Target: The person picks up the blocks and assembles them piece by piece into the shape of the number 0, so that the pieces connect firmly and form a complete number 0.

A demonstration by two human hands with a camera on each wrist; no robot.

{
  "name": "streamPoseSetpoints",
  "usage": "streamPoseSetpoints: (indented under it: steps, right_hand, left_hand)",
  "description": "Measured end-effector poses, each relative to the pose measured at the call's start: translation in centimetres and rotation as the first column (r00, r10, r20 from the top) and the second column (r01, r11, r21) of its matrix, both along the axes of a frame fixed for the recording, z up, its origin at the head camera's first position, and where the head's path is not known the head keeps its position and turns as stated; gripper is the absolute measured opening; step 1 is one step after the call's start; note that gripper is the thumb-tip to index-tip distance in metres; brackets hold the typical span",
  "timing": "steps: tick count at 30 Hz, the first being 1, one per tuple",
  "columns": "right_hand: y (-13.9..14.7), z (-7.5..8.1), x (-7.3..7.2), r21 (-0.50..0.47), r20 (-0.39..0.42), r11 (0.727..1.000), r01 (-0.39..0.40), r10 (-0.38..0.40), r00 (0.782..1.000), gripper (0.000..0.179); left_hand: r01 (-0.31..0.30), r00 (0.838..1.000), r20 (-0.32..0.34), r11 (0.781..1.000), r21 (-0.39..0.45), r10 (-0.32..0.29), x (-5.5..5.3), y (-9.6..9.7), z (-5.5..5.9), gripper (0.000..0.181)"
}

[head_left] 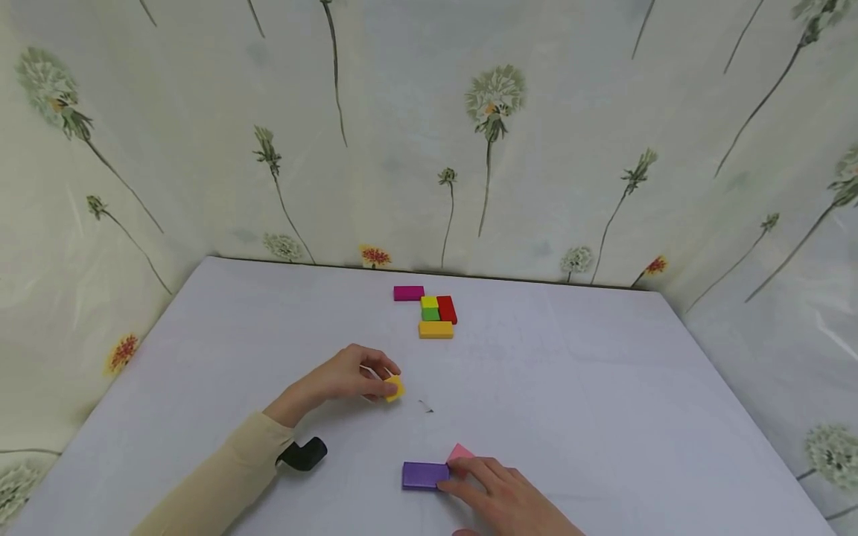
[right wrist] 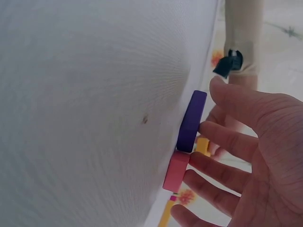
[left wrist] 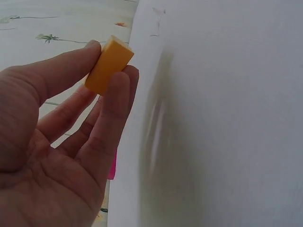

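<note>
1. One orange-yellow block: pinched by my left fingers, apparently raised off the counter.
2. One purple block: flat on the counter, touched at its right end by my right fingers, which lie spread and not closed round it.
3. One pink block: angled, beside that same end, partly covered by my right fingers.
4. Five more blocks, grouped on the far side: magenta, yellow, green, red, amber.
5. Step in hand, I judge: handling one block on the left, steadying or sorting two on the right.
6. Next move, I judge: calls for a firm left pinch; on the right, thumb and fingers closed on one block without nudging its neighbour.
</note>
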State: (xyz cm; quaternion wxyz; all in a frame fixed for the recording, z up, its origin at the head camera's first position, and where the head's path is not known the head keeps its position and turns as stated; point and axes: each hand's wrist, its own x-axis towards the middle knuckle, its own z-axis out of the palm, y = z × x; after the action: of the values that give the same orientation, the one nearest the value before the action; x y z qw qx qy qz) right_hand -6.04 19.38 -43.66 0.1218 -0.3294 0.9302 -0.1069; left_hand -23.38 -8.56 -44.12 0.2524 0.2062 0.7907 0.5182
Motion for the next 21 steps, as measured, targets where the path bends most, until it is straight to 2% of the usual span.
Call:
streamPoseSetpoints:
  steps: [3, 8, 16, 21]
  right_hand:
    - [0.0, 0.0, 0.0, 0.001, -0.009, 1.0, 0.001, -0.001, 1.0, 0.053]
    - [-0.1, 0.2, 0.0, 0.008, 0.022, 1.0, 0.015, -0.015, 1.0, 0.055]
    - [-0.1, 0.1, 0.0, 0.012, 0.023, 1.0, 0.015, -0.015, 1.0, 0.055]
    - [-0.2, 0.2, 0.0, 0.018, 0.017, 1.0, 0.012, -0.012, 1.0, 0.055]
  left_hand:
    - [0.034, 0.999, 0.007, 0.999, -0.004, -0.034, 0.3, -0.2, -0.2, 0.028]
    - [0.058, 0.998, 0.017, 0.998, -0.008, -0.058, 0.6, -0.2, -0.4, 0.026]
    - [0.123, 0.992, 0.0, 0.99, -0.071, -0.124, 1.1, -0.5, -0.2, 0.023]
    - [0.176, 0.984, -0.016, 0.983, -0.053, -0.177, 1.6, -0.4, 0.0, 0.022]
